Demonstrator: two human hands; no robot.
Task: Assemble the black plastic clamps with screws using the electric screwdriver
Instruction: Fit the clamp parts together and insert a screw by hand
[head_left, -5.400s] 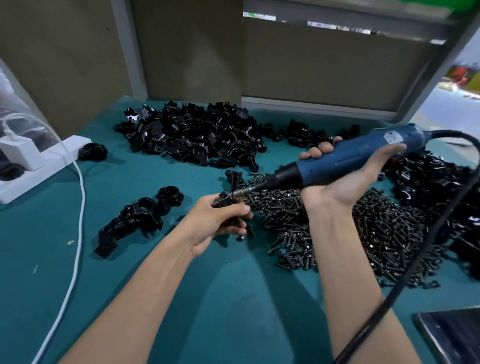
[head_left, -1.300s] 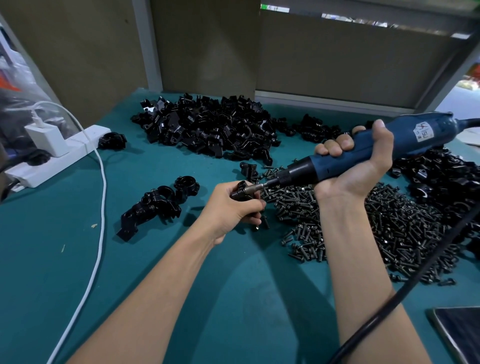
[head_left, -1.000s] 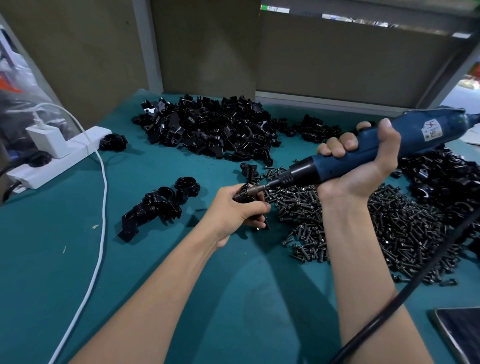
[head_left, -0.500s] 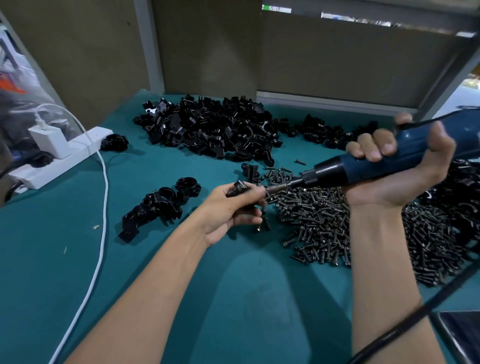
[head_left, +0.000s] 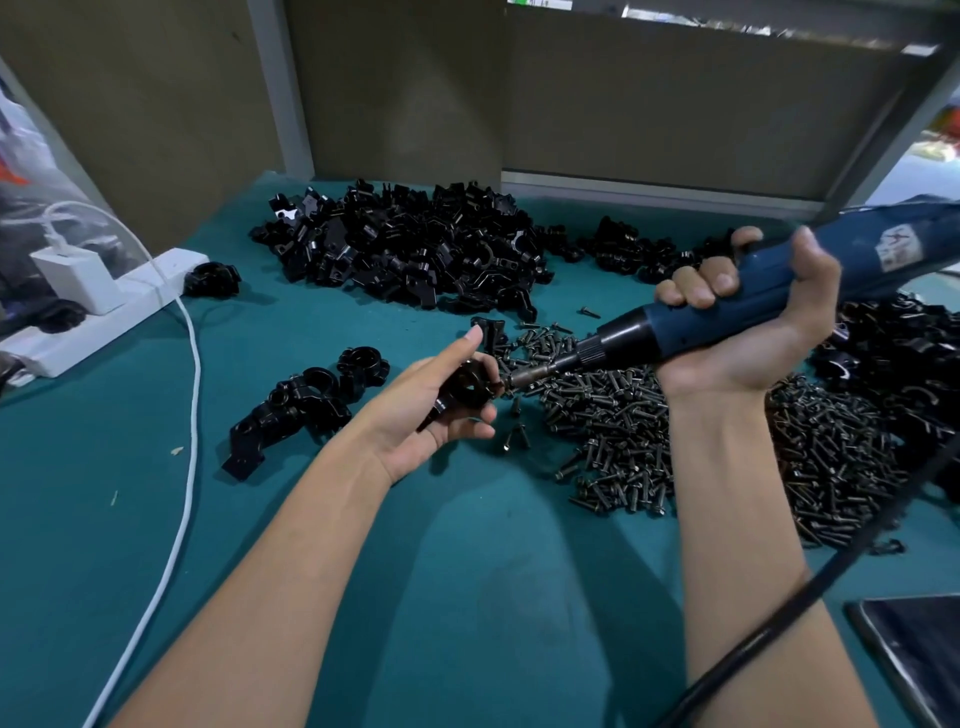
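Clamp, black plastic: where is it?

Held above the green table in the left hand, just at the near left edge of the screws.

Grip on it?

Thumb and lower fingers are curled round the piece. The forefinger sticks out straight.

And the tool?

Screwdriver, blue body, lies slanted, nose down to the left. The right hand is wrapped fully round the barrel, palm up, fingers closed over the top. Its bit meets the clamp's right side. Whether a screw sits on the tip, I cannot tell.

Stock on the bench?

Screws are spread in a wide heap under and right of the right wrist. A big heap of clamp pieces lies at the back, and a second heap at the far right. A small cluster of clamps lies left of the left hand, apart from the heaps. One single clamp sits beside the power strip.

Anything else noted?

A white charger is plugged into the strip, and a white cable runs from it toward the near edge. The tool's black cord crosses the right forearm. A dark flat screen lies at the near right corner.
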